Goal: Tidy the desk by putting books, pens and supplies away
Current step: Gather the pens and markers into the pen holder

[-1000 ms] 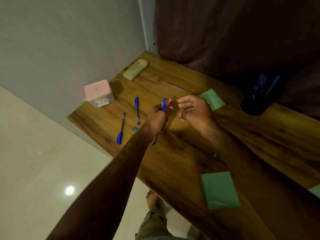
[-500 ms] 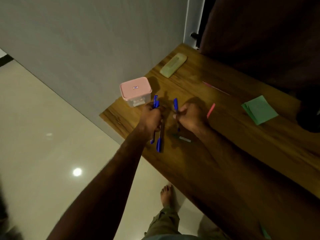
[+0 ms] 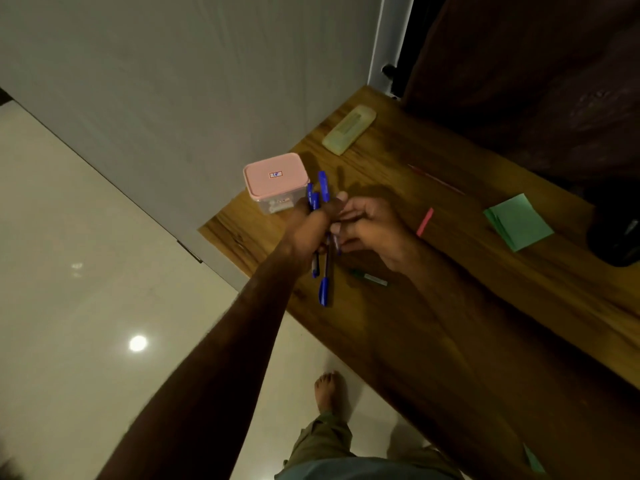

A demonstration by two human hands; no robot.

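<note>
At the left end of the bench, beside the pink-lidded box: the dark pen cup is standing well apart at the right edge, nearer the right hand than the left. The left hand is gripping a bundle of blue pens above the wood. The right hand is hovering just beside it, fingers curling toward the bundle; whether it is pinching a pen cannot be told. The bundle's long axis is running near-to-far, upper caps pointing toward the wall. A small green pen is lying crosswise near the right hand, probably the next to collect.
</note>
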